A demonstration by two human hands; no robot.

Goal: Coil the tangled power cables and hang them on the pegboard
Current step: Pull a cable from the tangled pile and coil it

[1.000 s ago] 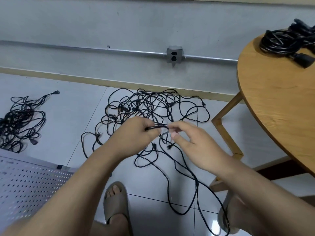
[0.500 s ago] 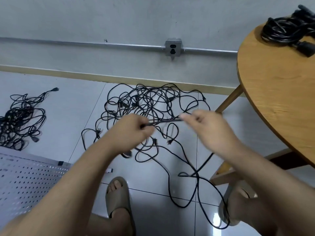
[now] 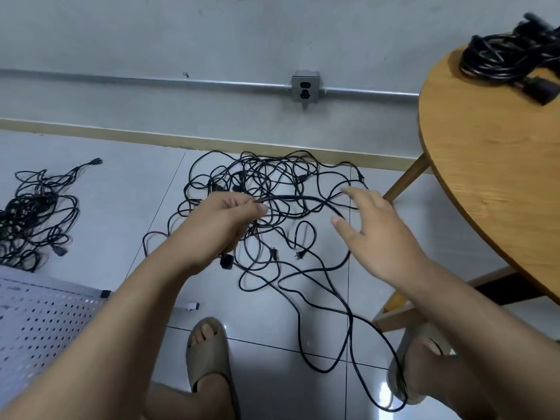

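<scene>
Head view: the left hand [image 3: 225, 221] is curled closed and pinches a black cable [image 3: 291, 197] between thumb and fingers. From there the cable arcs to the right, off the floor, toward the right hand [image 3: 375, 234]. That hand has its fingers spread and relaxed and grips nothing. The cable passes just by its thumb, and whether the two touch cannot be told. Beyond the thumb the cable drops and trails in loops over the near floor [image 3: 127, 192], past two feet in sandals [image 3: 209, 353].

Under and behind both hands lies the tangle of cables [image 3: 272, 174], on the tiles by the far wall [image 3: 212, 40], below a metal outlet box [image 3: 305, 86]. A smaller heap [image 3: 33, 213] lies well apart at far left. The white pegboard [image 3: 39, 322] sits at near left. On the right, a round wooden worktop [image 3: 491, 177] carries a coiled bundle [image 3: 503, 62] at its far edge.
</scene>
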